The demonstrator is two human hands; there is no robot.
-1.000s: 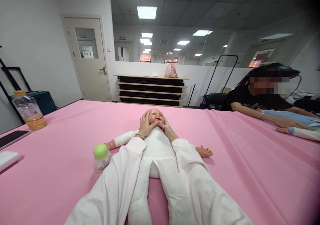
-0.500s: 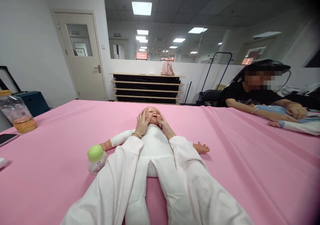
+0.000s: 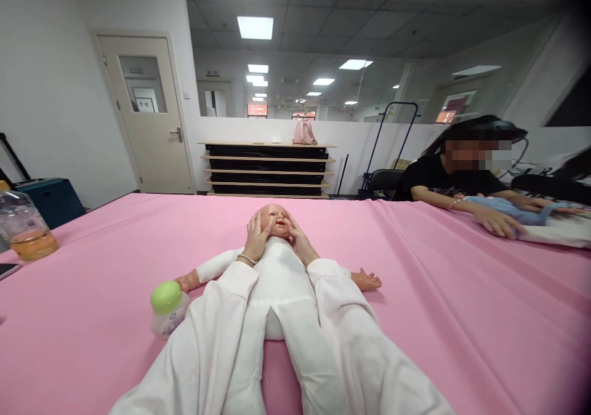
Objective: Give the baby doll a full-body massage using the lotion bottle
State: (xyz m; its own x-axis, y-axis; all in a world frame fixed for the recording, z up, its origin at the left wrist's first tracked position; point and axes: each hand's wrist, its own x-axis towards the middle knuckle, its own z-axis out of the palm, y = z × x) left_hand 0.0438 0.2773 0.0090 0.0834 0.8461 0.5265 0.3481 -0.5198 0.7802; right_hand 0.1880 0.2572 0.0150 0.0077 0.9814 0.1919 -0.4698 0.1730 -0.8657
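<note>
A baby doll (image 3: 281,273) with a white cloth body lies on its back on the pink-covered table (image 3: 415,316), its head away from me. My left hand (image 3: 257,237) rests against the left side of the doll's face, a beaded bracelet at the wrist. On the right cheek lies my right hand (image 3: 299,239). Both hands cup the head between them, palms and fingers laid along it, fingers extended. Beside my left sleeve stands a jar with a green lid (image 3: 166,298), close to the doll's hand.
At the far left are a bottle of orange liquid (image 3: 32,236), a phone (image 3: 7,270) and a teal case (image 3: 53,199). A person (image 3: 429,178) at the right leans over another doll in blue (image 3: 503,209). Shelves (image 3: 268,169) stand behind the table.
The view has shifted slightly, so the scene sits lower and further left. My hands still cup the doll's head. The other person's hands have moved apart over their doll.
</note>
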